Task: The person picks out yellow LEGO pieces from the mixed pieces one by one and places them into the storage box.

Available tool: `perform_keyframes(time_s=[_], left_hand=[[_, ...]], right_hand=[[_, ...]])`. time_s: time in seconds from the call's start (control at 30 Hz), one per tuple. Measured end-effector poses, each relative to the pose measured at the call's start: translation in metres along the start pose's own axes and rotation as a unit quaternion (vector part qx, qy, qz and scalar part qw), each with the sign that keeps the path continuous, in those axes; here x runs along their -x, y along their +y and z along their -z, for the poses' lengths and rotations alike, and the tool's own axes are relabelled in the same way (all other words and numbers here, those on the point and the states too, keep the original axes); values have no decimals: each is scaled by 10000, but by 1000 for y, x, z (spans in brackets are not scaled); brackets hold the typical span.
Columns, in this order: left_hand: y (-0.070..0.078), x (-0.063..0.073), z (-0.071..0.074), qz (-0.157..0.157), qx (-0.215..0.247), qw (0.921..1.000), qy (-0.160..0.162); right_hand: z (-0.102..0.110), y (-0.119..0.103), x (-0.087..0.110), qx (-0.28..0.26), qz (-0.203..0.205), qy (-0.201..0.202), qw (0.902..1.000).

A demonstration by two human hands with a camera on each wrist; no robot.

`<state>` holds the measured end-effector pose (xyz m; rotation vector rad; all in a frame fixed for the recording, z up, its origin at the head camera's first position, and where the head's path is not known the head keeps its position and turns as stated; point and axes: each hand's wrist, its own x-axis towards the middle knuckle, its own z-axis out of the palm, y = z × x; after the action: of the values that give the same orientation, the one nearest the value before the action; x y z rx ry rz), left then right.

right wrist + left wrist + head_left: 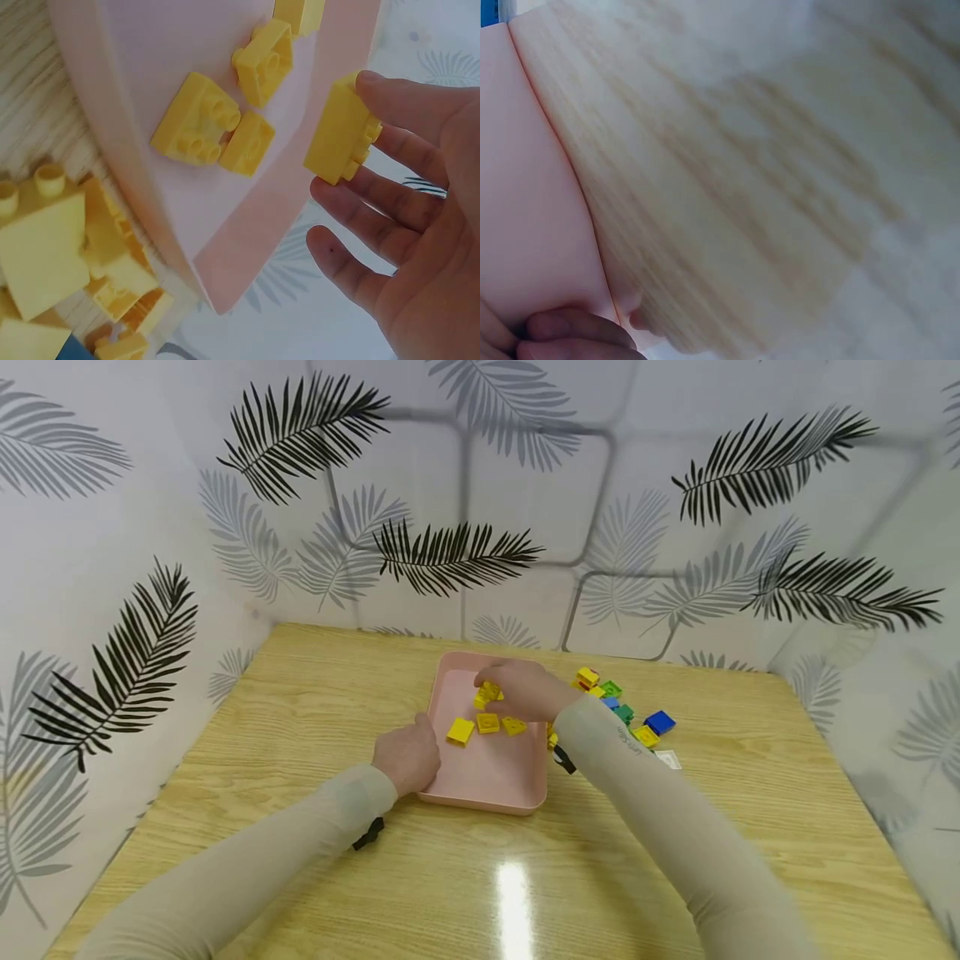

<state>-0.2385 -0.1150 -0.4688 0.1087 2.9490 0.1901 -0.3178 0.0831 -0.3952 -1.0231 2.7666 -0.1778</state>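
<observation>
A pink tray (483,807) stands on the wooden table, with several yellow bricks (461,732) lying inside it. My left hand (408,754) grips the tray's left side; in the left wrist view its curled fingers (577,326) show over the rim. Above the far part of the tray, my right hand (525,687) pinches a yellow toy brick (337,135) between thumb and fingers. That brick's studs face the palm in the right wrist view. Below it in the tray lies a yellow piece (196,124) with several studs.
Right of the tray lies a loose pile of bricks, among them a blue brick (660,722), a green brick (611,688) and a white piece (668,760). My right forearm (645,785) partly covers it. A patterned wall (510,602) rises behind the table.
</observation>
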Motion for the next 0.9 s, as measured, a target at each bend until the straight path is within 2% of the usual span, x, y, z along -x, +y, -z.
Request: perform_keyframes(time_s=[0.2, 0.5, 0.9], left_hand=[[-1, 0, 0, -23, -9, 10000, -50], [0, -1, -2, -65, -61, 9999, -73], [-3, -3, -5, -46, -2, 9999, 103]], right_hand=[[-5, -6, -14, 239, -16, -144, 9996], [-12, -6, -28, 59, -12, -296, 9995], [-18, -6, -36, -65, -9, -389, 9992]])
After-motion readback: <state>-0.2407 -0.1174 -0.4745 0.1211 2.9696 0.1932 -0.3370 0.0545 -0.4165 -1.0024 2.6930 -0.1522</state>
